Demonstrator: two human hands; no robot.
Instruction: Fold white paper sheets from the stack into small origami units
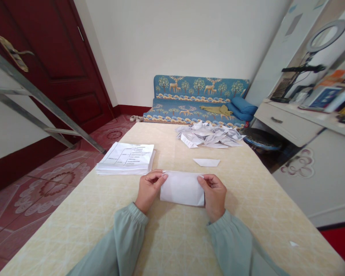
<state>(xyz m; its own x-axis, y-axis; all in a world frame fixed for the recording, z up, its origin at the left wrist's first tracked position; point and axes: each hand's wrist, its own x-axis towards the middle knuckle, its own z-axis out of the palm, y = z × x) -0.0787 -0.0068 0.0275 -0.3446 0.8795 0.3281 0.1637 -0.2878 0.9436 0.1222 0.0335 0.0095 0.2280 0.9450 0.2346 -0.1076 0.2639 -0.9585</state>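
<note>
A folded white sheet of paper (182, 188) is held just above the yellow patterned table (172, 237). My left hand (149, 189) pinches its upper left corner with closed fingers. My right hand (214, 195) grips its right edge, fingers curled round it. Both sleeves are pale green. A small folded white paper piece (207, 162) lies flat on the table just beyond the sheet.
A stack of printed sheets (126, 158) sits at the table's left. A heap of folded papers (209, 136) lies at the far end. Beyond are a blue sofa (198, 99), a dark red door (54, 65), a metal ladder (37, 103) and a white desk (290, 122).
</note>
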